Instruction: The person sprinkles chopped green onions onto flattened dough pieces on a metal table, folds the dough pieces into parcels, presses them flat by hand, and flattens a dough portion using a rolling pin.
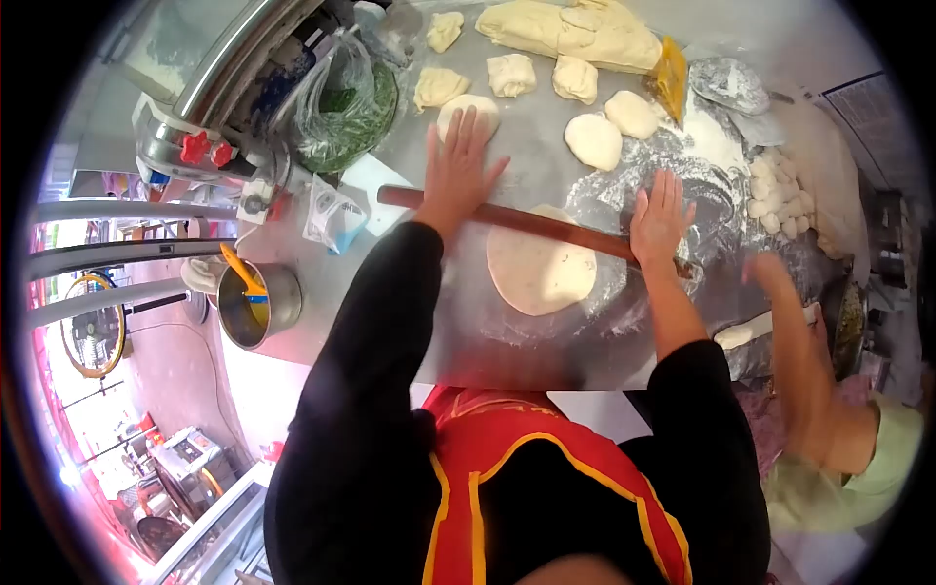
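Observation:
A long brown rolling pin [546, 224] lies slantwise across a flat round of dough [536, 278] on the metal table. My left hand [458, 171] rests flat over the pin's left part, fingers stretched forward and thumb out to the right. Its fingertips reach a thick, pale dough disc [480, 109] just beyond. Over the pin's right part lies my right hand [663, 219], its fingers extended too. Neither hand wraps round the wood. Two more dough discs, a near one [593, 142] and a smaller one [632, 114], sit beyond the pin between my hands.
A big dough slab [570, 34], cut dough lumps [512, 75] and a yellow scraper [672, 78] are at the back. Bagged greens [341, 117] and a metal pot [258, 304] stand left. Small dough balls [780, 195] lie right, near a co-worker's arm [799, 341].

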`<state>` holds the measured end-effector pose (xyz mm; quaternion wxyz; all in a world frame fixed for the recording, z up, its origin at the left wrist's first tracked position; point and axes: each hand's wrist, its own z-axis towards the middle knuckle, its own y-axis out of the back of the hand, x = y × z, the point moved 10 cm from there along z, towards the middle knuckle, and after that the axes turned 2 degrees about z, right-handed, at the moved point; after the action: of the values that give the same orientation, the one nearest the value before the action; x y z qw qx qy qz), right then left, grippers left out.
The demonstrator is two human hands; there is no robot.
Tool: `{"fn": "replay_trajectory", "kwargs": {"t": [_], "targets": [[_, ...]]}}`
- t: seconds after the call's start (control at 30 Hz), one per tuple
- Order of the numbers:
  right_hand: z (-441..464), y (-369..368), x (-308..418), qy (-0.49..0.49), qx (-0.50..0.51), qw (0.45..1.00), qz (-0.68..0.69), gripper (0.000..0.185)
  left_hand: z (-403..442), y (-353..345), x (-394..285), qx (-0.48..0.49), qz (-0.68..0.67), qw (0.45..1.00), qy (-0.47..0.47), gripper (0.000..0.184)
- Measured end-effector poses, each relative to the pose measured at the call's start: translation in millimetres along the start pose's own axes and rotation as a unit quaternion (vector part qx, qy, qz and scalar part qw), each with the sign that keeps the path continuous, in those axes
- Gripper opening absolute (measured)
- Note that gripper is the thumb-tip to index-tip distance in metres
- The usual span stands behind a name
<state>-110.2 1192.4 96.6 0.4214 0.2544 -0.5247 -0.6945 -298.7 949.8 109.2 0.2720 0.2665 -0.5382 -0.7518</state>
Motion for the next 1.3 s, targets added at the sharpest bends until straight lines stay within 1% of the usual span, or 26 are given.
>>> {"fn": "replay_trajectory", "kwargs": {"t": [0.07,0.1,0.17,0.2,0.23,0.27,0.3,0.33,0.4,0.47,0.5,0.53,0.57,0.6,0.7,0.73,0.77,0.83,0.9,0.97,1.0,1.1,1.13,1.23,1.27,1.3], "targets": [[-8,5,9,0.039,-0.008,0.998,0.038,0.053,-2,5,-4,-0.042,-0.004,0.999,-0.016,0.068],[-19,9,14,0.059,-0.010,0.997,0.057,0.053,-15,3,-2,-0.024,-0.003,1.000,-0.011,0.068],[-74,19,19,0.037,0.064,0.993,0.088,0.056,-70,9,-4,0.025,-0.006,1.000,0.004,0.068],[-106,26,23,0.035,0.087,0.989,0.113,0.057,-103,13,-6,0.050,-0.028,0.998,0.005,0.068],[-142,32,29,0.064,0.095,0.989,0.096,0.059,-137,19,-8,0.073,-0.049,0.996,0.008,0.068],[-175,45,32,0.052,0.096,0.983,0.149,0.061,-172,29,-11,0.098,-0.085,0.991,0.026,0.068],[-210,57,38,0.085,0.104,0.981,0.139,0.063,-203,35,-15,0.126,-0.121,0.984,0.043,0.069],[-234,61,39,0.080,0.136,0.979,0.133,0.065,-221,40,-17,0.124,-0.117,0.984,0.047,0.069],[-235,63,42,0.090,0.120,0.981,0.122,0.066,-243,42,-18,0.121,-0.109,0.985,0.050,0.069],[-210,60,43,0.087,0.100,0.984,0.120,0.066,-210,34,-14,0.101,-0.099,0.989,0.034,0.069],[-187,57,43,0.094,0.058,0.984,0.141,0.061,-189,27,-12,0.093,-0.096,0.991,0.028,0.069],[-160,44,37,0.042,0.079,0.988,0.128,0.057,-167,15,-9,0.098,-0.066,0.993,0.016,0.067],[-139,43,34,0.045,0.043,0.992,0.111,0.052,-139,3,-5,0.101,-0.036,0.994,0.004,0.066],[-93,25,30,0.052,0.057,0.997,0.023,0.051,-97,3,-6,0.081,-0.021,0.997,-0.005,0.066],[-38,6,14,0.025,0.042,0.999,0.021,0.050,-17,1,-3,0.005,-0.007,1.000,-0.019,0.067],[-33,5,13,0.026,0.037,0.999,0.027,0.051,-14,2,-4,-0.017,-0.010,1.000,-0.020,0.067],[-31,6,13,0.028,0.030,0.999,0.034,0.052,-23,2,-5,-0.010,-0.020,1.000,-0.018,0.067],[-71,21,22,0.044,0.041,0.996,0.059,0.053,-62,8,-4,0.004,-0.033,0.999,-0.016,0.068],[-119,31,29,0.051,0.056,0.993,0.094,0.054,-104,6,0,0.057,-0.049,0.997,-0.018,0.069],[-138,31,30,0.054,0.072,0.992,0.092,0.054,-130,12,-2,0.088,-0.078,0.993,-0.011,0.068],[-141,31,28,0.055,0.075,0.992,0.090,0.054,-130,18,-5,0.078,-0.066,0.994,-0.032,0.064],[-105,16,14,-0.026,0.123,0.972,0.201,0.050,-119,15,-11,0.136,-0.139,0.970,-0.146,0.055],[-93,7,13,-0.030,0.124,0.965,0.230,0.045,-112,7,-12,0.159,-0.144,0.960,-0.182,0.039],[-74,7,34,-0.018,0.109,0.949,0.295,0.041,-97,-8,-16,0.293,-0.102,0.934,-0.180,0.026],[-70,4,35,-0.040,0.111,0.938,0.325,0.044,-91,5,-22,0.252,-0.131,0.941,-0.186,0.019],[-71,-6,36,-0.063,0.163,0.932,0.319,0.045,-90,13,-26,0.217,-0.127,0.949,-0.188,0.018]]}}
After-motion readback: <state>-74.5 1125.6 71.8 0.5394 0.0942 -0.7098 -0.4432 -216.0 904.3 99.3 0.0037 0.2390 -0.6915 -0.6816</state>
